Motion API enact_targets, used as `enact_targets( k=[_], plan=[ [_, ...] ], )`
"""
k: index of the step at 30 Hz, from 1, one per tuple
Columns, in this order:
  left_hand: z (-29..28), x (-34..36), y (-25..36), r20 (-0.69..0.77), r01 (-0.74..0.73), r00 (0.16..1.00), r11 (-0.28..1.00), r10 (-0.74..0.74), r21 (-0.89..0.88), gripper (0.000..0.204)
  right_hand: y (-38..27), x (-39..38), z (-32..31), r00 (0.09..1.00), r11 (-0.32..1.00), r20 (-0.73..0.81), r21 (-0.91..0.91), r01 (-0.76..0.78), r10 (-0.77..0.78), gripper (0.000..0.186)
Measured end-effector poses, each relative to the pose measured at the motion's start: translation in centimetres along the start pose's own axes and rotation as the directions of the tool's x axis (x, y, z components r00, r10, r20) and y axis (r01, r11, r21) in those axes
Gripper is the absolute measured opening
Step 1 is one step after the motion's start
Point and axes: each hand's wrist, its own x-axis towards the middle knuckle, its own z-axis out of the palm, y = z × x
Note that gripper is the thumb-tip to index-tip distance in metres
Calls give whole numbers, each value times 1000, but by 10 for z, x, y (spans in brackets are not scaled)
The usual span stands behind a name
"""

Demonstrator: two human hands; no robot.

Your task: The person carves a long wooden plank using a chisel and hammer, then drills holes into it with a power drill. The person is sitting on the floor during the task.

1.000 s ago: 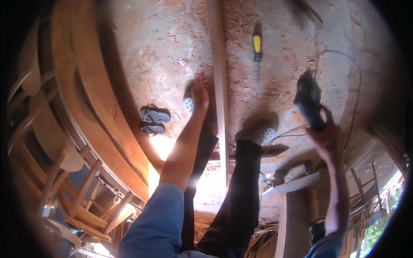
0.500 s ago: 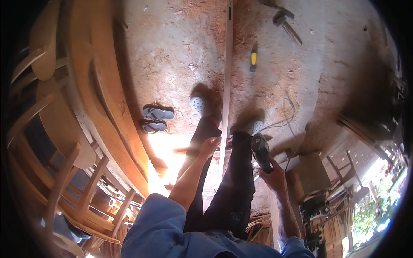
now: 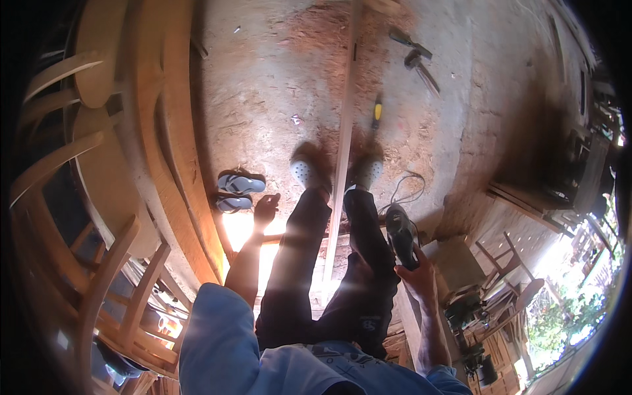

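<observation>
My right hand holds a black corded power tool low beside my right leg. My left hand hangs by the outer side of my left leg, near a pair of grey flip-flops, its fingers loosely apart and holding nothing. A long narrow wooden strip runs between my feet, which are in grey clogs. On the floor ahead lie a yellow-and-black screwdriver, a hammer and a dark flat tool beside it.
Wooden planks and stacked chairs line the left side. At right are a low wooden table, a small chair, a box-like wooden piece and scrap wood. A cord loops on the floor.
My left hand has moved down and leftward to beside my leg. My right hand has drawn the power tool back toward my body. The view has shifted, and both legs sit closer together.
</observation>
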Motion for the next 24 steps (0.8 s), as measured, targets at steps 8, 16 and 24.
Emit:
enact_targets(
  k=[8, 16, 24],
  plan=[
    [-26, 6, -15, -60, 36, 998, 999, -34, 41, 55, -5, 1, 8, 999, 999, -16, 7, 41, -41, 78],
    [57, -3, 6, 56, -46, 997, 998, 49, -52, 46, -6, -2, 9, 996, 996, 61, 52, -72, 69, 74],
    [91, -27, 56, 141, -2, 990, 1000, -2, 30, 48, -12, 7, 3, 993, 992, 67, 74, -101, 96, 76]
  ],
)
